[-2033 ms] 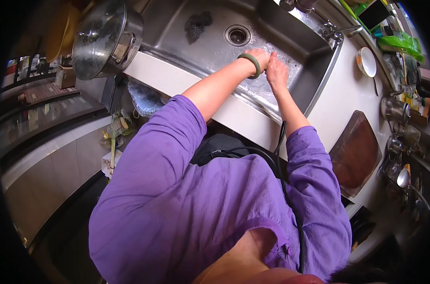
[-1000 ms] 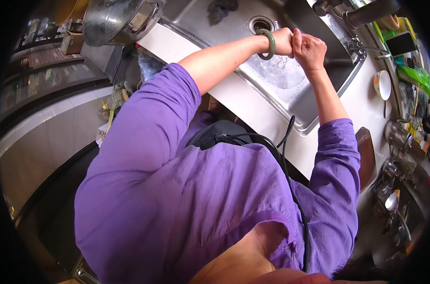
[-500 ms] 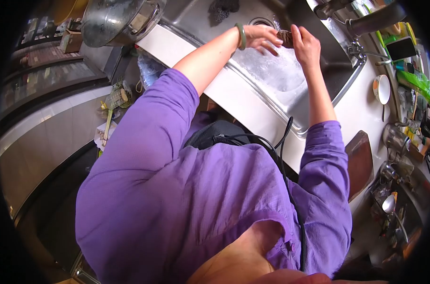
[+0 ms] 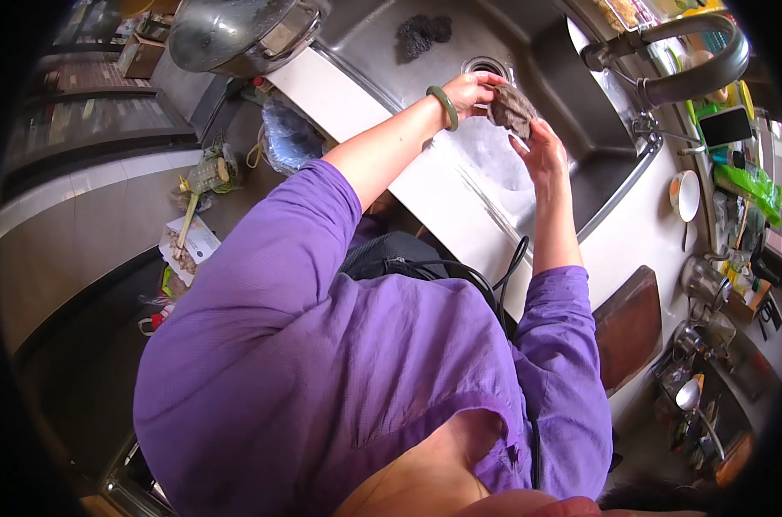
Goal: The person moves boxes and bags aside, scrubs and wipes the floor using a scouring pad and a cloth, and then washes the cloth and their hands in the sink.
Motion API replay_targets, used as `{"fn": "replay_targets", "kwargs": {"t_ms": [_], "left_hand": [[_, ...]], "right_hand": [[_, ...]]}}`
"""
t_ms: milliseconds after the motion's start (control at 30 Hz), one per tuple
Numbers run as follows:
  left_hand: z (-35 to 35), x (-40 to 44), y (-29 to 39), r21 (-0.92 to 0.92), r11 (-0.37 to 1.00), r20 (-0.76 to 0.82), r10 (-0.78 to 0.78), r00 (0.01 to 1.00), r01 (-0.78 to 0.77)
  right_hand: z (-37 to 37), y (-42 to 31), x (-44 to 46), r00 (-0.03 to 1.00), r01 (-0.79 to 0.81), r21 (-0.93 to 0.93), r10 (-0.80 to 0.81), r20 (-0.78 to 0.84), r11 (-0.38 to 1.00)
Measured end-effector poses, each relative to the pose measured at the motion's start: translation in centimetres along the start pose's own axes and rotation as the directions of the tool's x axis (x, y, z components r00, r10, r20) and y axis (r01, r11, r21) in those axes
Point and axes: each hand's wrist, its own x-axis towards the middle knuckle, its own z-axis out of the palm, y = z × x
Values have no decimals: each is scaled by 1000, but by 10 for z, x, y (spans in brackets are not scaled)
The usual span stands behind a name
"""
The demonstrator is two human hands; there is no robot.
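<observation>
Over the sink (image 4: 356,33), a crumpled grey-brown cloth (image 4: 512,112) is stretched between both hands. My left hand (image 4: 474,91), with a green bangle on the wrist, pinches its upper left side. At the lower right edge of the cloth, my right hand (image 4: 543,155) grips it between thumb and fingers. Below the hands is a whitish, foamy or wet patch (image 4: 494,159) in the basin. The drain (image 4: 486,67) lies just behind my left hand. A dark, scrunched mesh-like bundle (image 4: 419,38) rests on the sink floor further back.
A large metal pot (image 4: 227,34) stands left of the sink. The faucet (image 4: 692,69) arches at the right. Along the right counter are a white bowl (image 4: 685,196), a metal mug (image 4: 704,280) and a brown board (image 4: 629,327). A black cable (image 4: 513,263) hangs near the counter edge.
The cloth, earlier bunched small at my right hand, is now opened out between both hands. My left hand has closed on it, and my right hand has come lower. The view has shifted slightly.
</observation>
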Motion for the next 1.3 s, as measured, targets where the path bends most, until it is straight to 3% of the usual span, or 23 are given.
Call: {"fn": "replay_targets", "kwargs": {"t_ms": [67,167,233,333,400,433,500,567,633,667,733,767,833,900,1000,1033,1100,1133,1167,1233,1267,1300], "left_hand": [[1,-3,0,39,998,-40,45,998,-44],[-7,-3,0,264,939,32,218,975,-218],[-10,-7,5,267,929,50,253,966,-257],[-13,-9,15,447,859,141,207,968,-249],[-17,-14,23,498,816,193,226,955,-293],[-19,-18,28,547,767,243,239,940,-336],[-27,-26,41,494,800,270,232,934,-341],[-37,-36,55,552,773,234,215,948,-312],[-46,-43,62,583,745,218,241,946,-325],[-49,-45,64,594,734,169,287,943,-330],[-54,-46,64,606,739,30,351,936,-296],[-53,-45,63,602,739,33,355,934,-302],[-50,-48,60,685,701,-257,487,835,-198],[-51,-50,56,616,750,-104,383,918,-243],[-21,-69,48,110,991,50,74,996,-79],[-35,-56,33,44,994,227,90,970,-102],[-25,-61,37,-42,990,284,142,948,-136],[-19,-65,39,-128,978,321,197,926,-164],[-14,-70,42,-213,959,350,253,902,-186],[-4,-82,51,-379,901,385,360,850,-209],[4,-88,63,-263,909,300,394,869,-322],[-11,-70,56,-219,914,468,406,785,-342]], "right_hand": [[4,-1,-1,995,16,262,10,-97,965],[5,-2,0,981,110,204,-74,-178,973],[4,-7,3,978,158,316,-106,-178,936],[5,-11,0,956,246,208,-201,-214,947],[4,-15,-2,981,159,-24,-160,-106,987],[7,-17,-4,981,160,-26,-162,-107,987],[13,-22,-10,995,97,-230,-90,38,968],[17,-26,-15,996,40,-268,-18,84,963],[43,-33,-34,982,186,-198,-177,63,962],[38,-33,-29,954,281,-210,-249,167,937],[42,-37,-25,930,330,-180,-287,229,927],[43,-38,-24,903,372,-144,-321,287,917],[68,-48,-40,914,319,-114,-273,301,941],[90,-53,-48,877,269,7,-248,412,963],[162,-51,-85,850,347,-279,-175,497,895],[183,-44,-97,841,367,-415,-107,530,832],[207,-28,-102,744,468,-584,62,666,664],[218,-34,-109,641,744,-613,-28,767,266],[215,-40,-109,647,742,-619,-32,762,256],[194,-59,-108,702,709,-472,-465,539,523],[177,-68,-102,708,706,-403,-598,376,582],[156,-76,-93,693,713,-323,-695,192,622]]}}
